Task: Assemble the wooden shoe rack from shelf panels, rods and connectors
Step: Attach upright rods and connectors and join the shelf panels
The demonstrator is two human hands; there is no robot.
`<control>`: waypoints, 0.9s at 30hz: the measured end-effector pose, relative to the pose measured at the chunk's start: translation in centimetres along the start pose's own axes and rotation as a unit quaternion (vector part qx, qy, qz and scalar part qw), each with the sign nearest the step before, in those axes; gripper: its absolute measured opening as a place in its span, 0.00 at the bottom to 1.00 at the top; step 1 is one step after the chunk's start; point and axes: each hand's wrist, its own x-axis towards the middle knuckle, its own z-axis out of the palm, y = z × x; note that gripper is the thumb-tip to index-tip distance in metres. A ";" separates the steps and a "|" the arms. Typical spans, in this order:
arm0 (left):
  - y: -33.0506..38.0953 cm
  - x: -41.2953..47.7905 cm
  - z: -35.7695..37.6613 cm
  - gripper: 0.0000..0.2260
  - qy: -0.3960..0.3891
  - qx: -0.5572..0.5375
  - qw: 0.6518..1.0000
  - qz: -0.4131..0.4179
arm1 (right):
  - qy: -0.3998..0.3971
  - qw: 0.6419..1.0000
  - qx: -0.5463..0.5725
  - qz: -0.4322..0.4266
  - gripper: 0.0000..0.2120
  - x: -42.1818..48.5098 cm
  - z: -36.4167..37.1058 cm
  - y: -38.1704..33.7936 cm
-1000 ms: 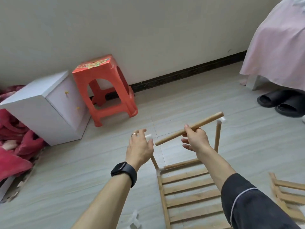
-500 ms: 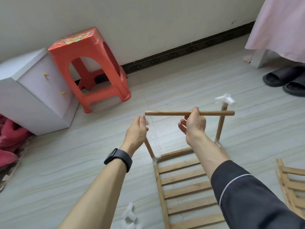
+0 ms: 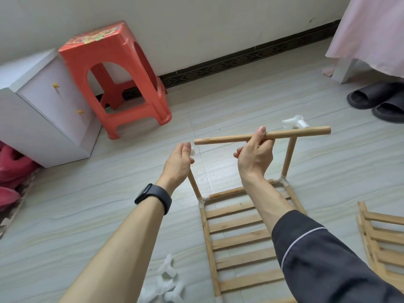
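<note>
Shelf panel (image 3: 238, 237) is lying flat on the floor (image 3: 87, 215) right in front, with the left rod (image 3: 194, 184) and right rod (image 3: 289, 156) standing up at its far corners. The left hand (image 3: 179, 162) is gripping the left rod's top. The right hand (image 3: 254, 156) is holding a loose rod (image 3: 218, 139) crosswise above both. Spare connectors (image 3: 166, 283) are sitting near left of the panel, and a second panel (image 3: 380, 237) is lying off right. A stool (image 3: 118, 73) is standing back left, with a cabinet (image 3: 43, 110) just left of it.

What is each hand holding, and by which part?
The right hand holds a wooden rod near its middle. The left hand grips the white connector atop the left upright.

Black watch (image 3: 153, 196), dark white-piped sleeve (image 3: 328, 259)
</note>
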 end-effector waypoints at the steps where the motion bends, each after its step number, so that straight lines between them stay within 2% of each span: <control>1: 0.1 0.2 0.0 0.17 -0.001 -0.003 1.000 0.000 | -0.005 1.000 -0.003 0.000 0.19 0.1 0.0 -0.1; 12: -0.3 -0.1 -0.3 0.18 0.009 -0.041 0.999 0.000 | -0.048 0.998 -0.015 0.027 0.18 0.6 0.2 -0.1; 19: -0.5 0.0 -0.9 0.15 -0.001 -0.124 0.990 -0.060 | -0.027 0.997 0.012 0.067 0.18 1.1 -0.3 0.5; 27: -1.3 0.0 -1.7 0.15 0.000 -0.138 0.988 -0.070 | -0.070 0.996 -0.029 0.054 0.20 0.7 0.0 0.6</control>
